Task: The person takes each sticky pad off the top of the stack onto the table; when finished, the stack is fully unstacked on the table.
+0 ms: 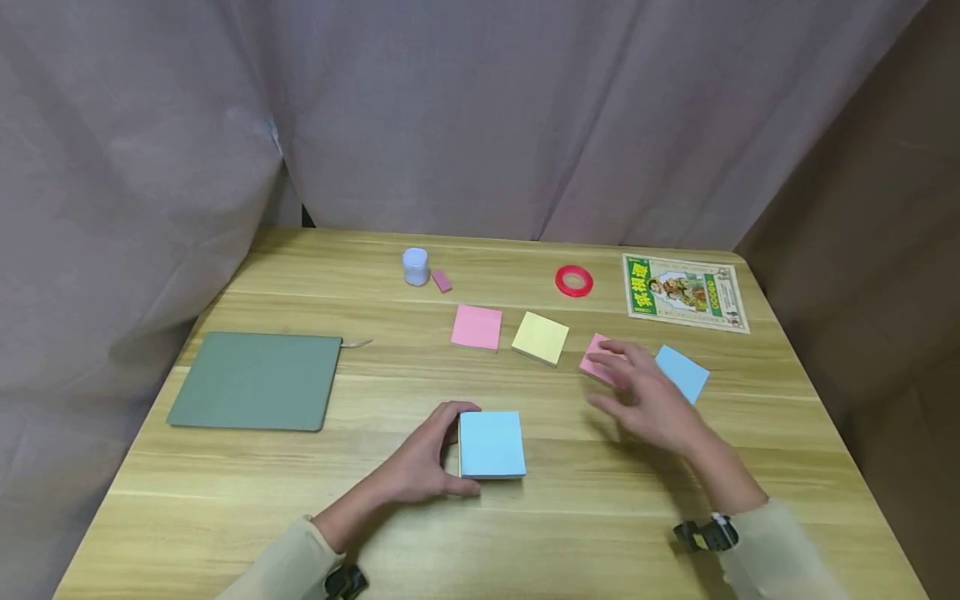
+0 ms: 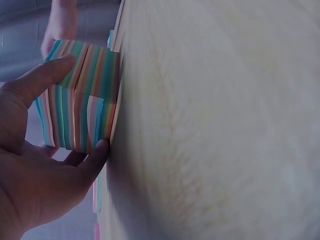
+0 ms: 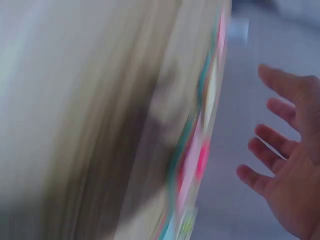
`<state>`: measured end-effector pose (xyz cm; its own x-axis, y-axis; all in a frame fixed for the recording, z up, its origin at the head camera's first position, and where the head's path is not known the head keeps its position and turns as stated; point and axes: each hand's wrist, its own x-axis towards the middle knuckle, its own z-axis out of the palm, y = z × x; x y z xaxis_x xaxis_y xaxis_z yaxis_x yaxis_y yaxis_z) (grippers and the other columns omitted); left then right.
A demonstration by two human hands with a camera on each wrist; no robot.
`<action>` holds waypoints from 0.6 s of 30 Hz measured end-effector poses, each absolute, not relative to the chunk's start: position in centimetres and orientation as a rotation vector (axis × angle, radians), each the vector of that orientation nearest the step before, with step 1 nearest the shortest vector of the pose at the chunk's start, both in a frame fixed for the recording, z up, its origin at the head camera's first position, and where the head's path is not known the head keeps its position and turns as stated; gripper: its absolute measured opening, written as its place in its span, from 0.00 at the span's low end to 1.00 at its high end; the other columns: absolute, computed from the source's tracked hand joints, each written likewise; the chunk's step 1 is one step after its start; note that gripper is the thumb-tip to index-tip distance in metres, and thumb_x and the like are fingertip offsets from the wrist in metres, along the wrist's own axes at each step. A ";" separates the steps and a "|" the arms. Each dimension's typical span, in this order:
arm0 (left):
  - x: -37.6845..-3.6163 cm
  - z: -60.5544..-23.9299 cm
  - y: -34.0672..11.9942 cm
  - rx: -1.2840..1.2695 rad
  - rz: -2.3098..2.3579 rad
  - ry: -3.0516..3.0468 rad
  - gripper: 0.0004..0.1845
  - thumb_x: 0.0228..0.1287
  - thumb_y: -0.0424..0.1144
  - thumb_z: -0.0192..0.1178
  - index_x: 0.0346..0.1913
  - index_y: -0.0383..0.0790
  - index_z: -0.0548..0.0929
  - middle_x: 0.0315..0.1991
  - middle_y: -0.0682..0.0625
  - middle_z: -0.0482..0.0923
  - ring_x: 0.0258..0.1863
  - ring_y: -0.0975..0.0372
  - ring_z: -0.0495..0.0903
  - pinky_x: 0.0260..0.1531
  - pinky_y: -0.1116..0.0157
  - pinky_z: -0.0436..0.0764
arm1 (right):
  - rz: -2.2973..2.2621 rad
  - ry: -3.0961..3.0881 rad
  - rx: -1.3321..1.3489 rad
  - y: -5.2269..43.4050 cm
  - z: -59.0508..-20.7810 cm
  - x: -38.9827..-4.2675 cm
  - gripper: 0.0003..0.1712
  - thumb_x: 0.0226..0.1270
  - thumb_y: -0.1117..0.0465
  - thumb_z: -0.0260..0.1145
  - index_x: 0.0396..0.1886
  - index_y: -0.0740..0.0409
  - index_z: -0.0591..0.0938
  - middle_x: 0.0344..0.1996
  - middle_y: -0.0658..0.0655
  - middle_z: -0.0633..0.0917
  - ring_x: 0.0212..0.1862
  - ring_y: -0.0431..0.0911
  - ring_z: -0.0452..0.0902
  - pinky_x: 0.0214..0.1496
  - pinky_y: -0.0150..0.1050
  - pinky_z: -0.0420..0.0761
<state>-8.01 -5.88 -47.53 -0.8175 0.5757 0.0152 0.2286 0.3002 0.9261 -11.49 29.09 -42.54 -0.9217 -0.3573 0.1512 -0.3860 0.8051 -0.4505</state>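
My left hand (image 1: 420, 458) grips a thick stack of sticky notes (image 1: 492, 445), thumb on the near side and fingers on the far side. The stack's top is light blue; the left wrist view shows its sides striped in teal, pink, orange and white layers (image 2: 75, 115). My right hand (image 1: 648, 400) hovers with spread fingers over a pink sticky note pad (image 1: 592, 358), partly covering it in the head view. Beside that hand lies a blue sticky note pad (image 1: 682, 372). In the right wrist view the right hand (image 3: 295, 150) holds nothing.
A pink pad (image 1: 477, 327) and a yellow pad (image 1: 541, 337) lie mid-table. Behind them are a small white container (image 1: 416, 267), a pink eraser-like block (image 1: 442, 281), a red tape ring (image 1: 573, 267) and a printed sheet (image 1: 684, 292). A green notebook (image 1: 255, 381) lies at left.
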 end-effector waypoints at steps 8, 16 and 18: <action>-8.0 -47.5 -6.0 0.720 1.483 2.282 0.50 0.38 0.34 0.81 0.67 0.44 0.65 0.60 0.54 0.68 0.60 0.61 0.69 0.64 0.55 0.67 | 0.828 -2.947 1.178 19.3 -42.3 -7.8 0.42 0.59 0.36 0.69 0.72 0.40 0.68 0.72 0.48 0.63 0.70 0.44 0.59 0.65 0.49 0.70; -8.0 -47.5 -6.0 0.747 1.462 2.311 0.49 0.39 0.36 0.81 0.67 0.48 0.65 0.62 0.53 0.68 0.61 0.62 0.68 0.64 0.56 0.67 | 0.699 -2.898 1.315 16.8 -42.9 -7.4 0.41 0.57 0.43 0.73 0.69 0.45 0.71 0.71 0.51 0.65 0.67 0.44 0.62 0.62 0.45 0.71; -8.0 -47.6 -6.0 0.751 1.470 2.308 0.49 0.39 0.35 0.81 0.67 0.48 0.65 0.62 0.53 0.68 0.61 0.62 0.68 0.64 0.56 0.67 | 0.696 -2.895 1.302 16.8 -42.8 -7.5 0.40 0.56 0.44 0.74 0.68 0.45 0.73 0.69 0.51 0.67 0.66 0.45 0.64 0.60 0.45 0.72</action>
<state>-7.99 -5.98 -47.57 -0.8172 0.5759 0.0241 0.2653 0.3387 0.9027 -7.45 16.77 -42.81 -0.6742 -0.7347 0.0753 -0.6886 0.5885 -0.4236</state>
